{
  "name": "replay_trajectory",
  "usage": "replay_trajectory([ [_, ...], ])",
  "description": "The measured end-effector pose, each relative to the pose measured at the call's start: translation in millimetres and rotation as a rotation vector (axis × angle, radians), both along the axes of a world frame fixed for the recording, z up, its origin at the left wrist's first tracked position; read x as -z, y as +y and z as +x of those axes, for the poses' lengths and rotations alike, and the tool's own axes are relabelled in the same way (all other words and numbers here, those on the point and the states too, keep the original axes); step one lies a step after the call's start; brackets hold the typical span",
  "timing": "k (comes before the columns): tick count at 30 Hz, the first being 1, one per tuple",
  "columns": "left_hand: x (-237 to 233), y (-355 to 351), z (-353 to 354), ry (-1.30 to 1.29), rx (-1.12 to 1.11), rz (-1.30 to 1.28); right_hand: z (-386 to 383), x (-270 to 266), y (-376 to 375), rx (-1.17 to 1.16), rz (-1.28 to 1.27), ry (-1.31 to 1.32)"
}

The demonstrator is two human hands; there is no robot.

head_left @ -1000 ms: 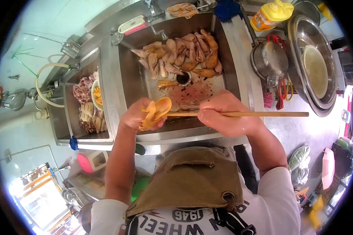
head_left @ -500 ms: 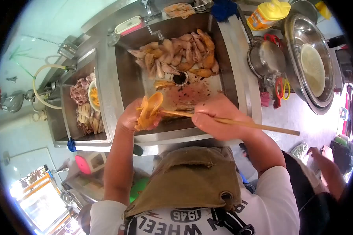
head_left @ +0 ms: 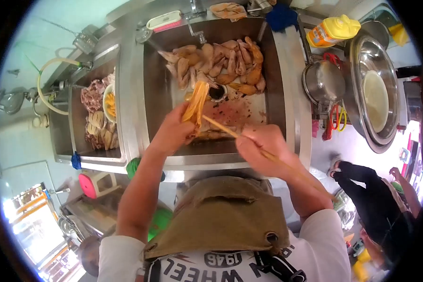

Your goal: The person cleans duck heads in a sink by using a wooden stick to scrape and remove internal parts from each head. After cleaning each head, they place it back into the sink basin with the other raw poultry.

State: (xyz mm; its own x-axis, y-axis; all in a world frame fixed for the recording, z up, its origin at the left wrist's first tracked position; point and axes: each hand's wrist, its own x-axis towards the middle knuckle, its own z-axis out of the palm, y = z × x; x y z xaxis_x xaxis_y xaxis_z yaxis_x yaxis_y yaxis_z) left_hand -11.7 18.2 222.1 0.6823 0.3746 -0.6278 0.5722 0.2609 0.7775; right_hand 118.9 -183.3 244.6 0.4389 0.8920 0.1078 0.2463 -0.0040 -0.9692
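My left hand (head_left: pixel 175 130) is closed around the lower end of a long, yellow poultry piece (head_left: pixel 198 99), which points up over the sink; its exact cut I cannot make out. My right hand (head_left: pixel 263 148) grips a thin wooden stick (head_left: pixel 223 127) along its length. The stick's tip meets the yellow piece just above my left fingers, and its other end runs back over my right forearm. Below both hands lies the steel sink (head_left: pixel 275 94), with a heap of raw poultry pieces (head_left: pixel 221 58) at its far side, near the dark drain (head_left: pixel 217 93).
A second sink (head_left: pixel 63 136) at left holds more raw meat (head_left: pixel 94 94) and a bowl (head_left: pixel 109 101) of yellow pieces. On the right stand a saucepan (head_left: pixel 325 80), a yellow jug (head_left: pixel 333 32) and large steel basins (head_left: pixel 362 51). Another person (head_left: pixel 376 195) is at the lower right.
The yellow piece has turned upward and looks more stretched out. My left hand has rotated with it, and the stick now slants more steeply. The other person has shifted position.
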Motion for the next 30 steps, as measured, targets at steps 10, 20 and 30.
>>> replay_trajectory([
  [10,30.0,-4.5,-14.7,-0.253,0.15,0.113,-24.9,13.0,28.5,-0.088,-0.084,-0.498],
  [20,31.6,-11.1,-9.3,-0.134,-0.236,-0.32,-28.2,9.0,39.0,-0.212,-0.182,-0.585],
  [30,49.7,-32.9,-10.6,-0.017,-0.333,-0.409,-6.2,66.4,61.7,-0.298,-0.397,-0.71],
])
